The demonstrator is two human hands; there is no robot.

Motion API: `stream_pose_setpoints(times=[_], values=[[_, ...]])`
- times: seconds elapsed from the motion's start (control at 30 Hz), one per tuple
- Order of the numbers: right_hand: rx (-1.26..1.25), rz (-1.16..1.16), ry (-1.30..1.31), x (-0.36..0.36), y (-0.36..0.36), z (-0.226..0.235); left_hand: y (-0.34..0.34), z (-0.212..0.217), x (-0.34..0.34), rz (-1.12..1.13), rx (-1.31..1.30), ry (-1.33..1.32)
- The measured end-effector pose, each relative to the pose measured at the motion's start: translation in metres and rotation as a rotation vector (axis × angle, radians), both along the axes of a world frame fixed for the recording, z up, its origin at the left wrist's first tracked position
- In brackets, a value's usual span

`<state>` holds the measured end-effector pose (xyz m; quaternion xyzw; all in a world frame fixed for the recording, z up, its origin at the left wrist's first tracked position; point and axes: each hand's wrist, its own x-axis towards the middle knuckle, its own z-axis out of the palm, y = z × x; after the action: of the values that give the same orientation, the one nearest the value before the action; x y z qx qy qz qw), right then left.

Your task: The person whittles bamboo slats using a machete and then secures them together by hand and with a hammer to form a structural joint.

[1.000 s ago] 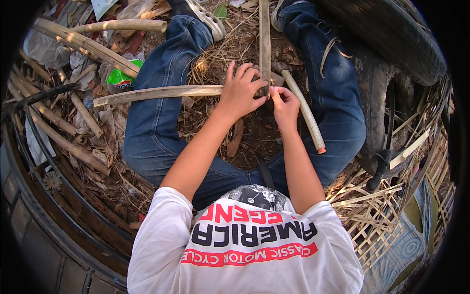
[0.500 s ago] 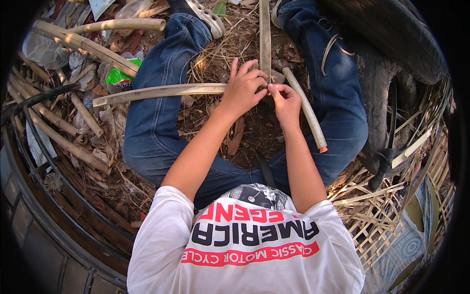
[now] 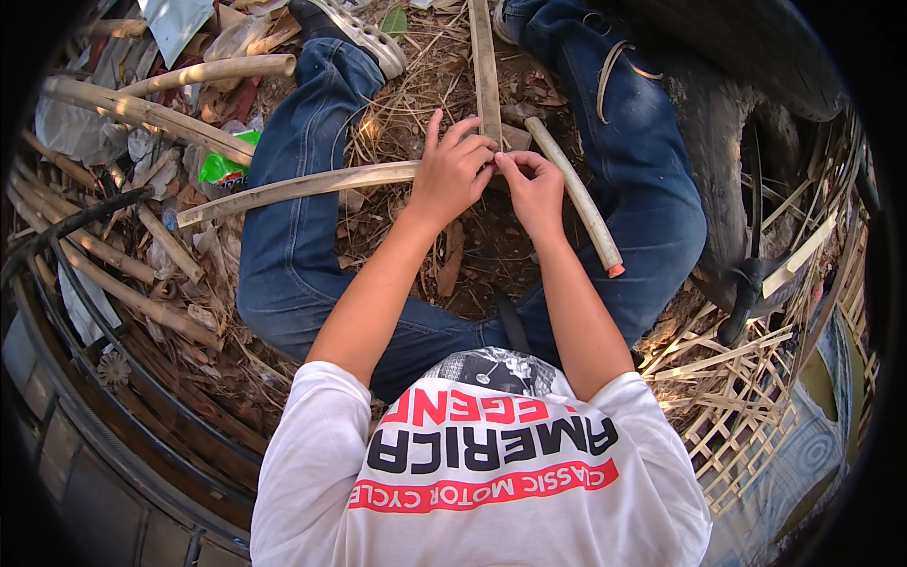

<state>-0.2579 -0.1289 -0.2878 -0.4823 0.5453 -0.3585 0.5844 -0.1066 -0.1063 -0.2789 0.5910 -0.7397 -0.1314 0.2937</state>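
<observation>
My left hand (image 3: 452, 178) lies over the inner end of a split bamboo strip (image 3: 307, 185) that runs left across my leg. Its thumb and a finger are closed at the strip's end, while the other fingers are raised. Fingertips of my right hand (image 3: 535, 192) pinch together right beside it, at the lower end of a second bamboo strip (image 3: 485, 71) that points away from me. What lies between the right fingertips is too small to make out. Just right of that hand rests a round pale stick (image 3: 578, 200) with an orange tip, leaning by my right leg.
Bamboo poles (image 3: 142, 111) and litter, including a green wrapper (image 3: 222, 168), lie at the left. A black metal frame (image 3: 90, 317) curves along the lower left. On the right are a dark tyre (image 3: 756, 52), a dark-handled tool (image 3: 746, 298) and a woven bamboo lattice (image 3: 742, 430).
The whole view has shifted slightly, so the ground things appear a little further left. Both hands stay together at the same meeting point of the strips, with only small finger movement.
</observation>
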Motion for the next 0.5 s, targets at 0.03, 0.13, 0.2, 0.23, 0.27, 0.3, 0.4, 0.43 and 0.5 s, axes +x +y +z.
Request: stream_pose_setpoints(times=[0.03, 0.13, 0.2, 0.23, 0.27, 0.3, 0.4, 0.43, 0.5], values=[[-0.007, 0.003, 0.022, -0.001, 0.000, 0.003, -0.001, 0.001, -0.001, 0.006, -0.007, 0.001], [-0.254, 0.043, 0.138, -0.004, 0.011, 0.059, -0.001, 0.003, -0.001, 0.014, -0.015, 0.007], [-0.483, 0.113, 0.316, -0.020, 0.012, 0.097, 0.002, 0.002, 0.001, 0.021, -0.008, 0.007], [-0.717, 0.180, 0.500, -0.029, 0.009, 0.108, 0.002, 0.002, 0.002, 0.025, 0.005, 0.011], [-0.681, 0.210, 0.635, -0.036, 0.005, 0.113, 0.000, 0.003, 0.001, 0.024, 0.012, 0.019], [-0.641, 0.240, 0.767, -0.042, 0.001, 0.114, 0.002, 0.003, 0.001, 0.021, 0.011, 0.021], [-0.398, 0.351, 0.897, -0.055, -0.007, 0.094, 0.000, 0.002, 0.000, 0.043, 0.024, 0.021], [-0.234, 0.412, 0.922, -0.057, -0.009, 0.087, 0.000, 0.003, -0.001, 0.040, 0.020, 0.021], [-0.133, 0.431, 0.950, -0.060, -0.017, 0.078, -0.002, 0.005, -0.002, 0.034, 0.021, 0.031]])
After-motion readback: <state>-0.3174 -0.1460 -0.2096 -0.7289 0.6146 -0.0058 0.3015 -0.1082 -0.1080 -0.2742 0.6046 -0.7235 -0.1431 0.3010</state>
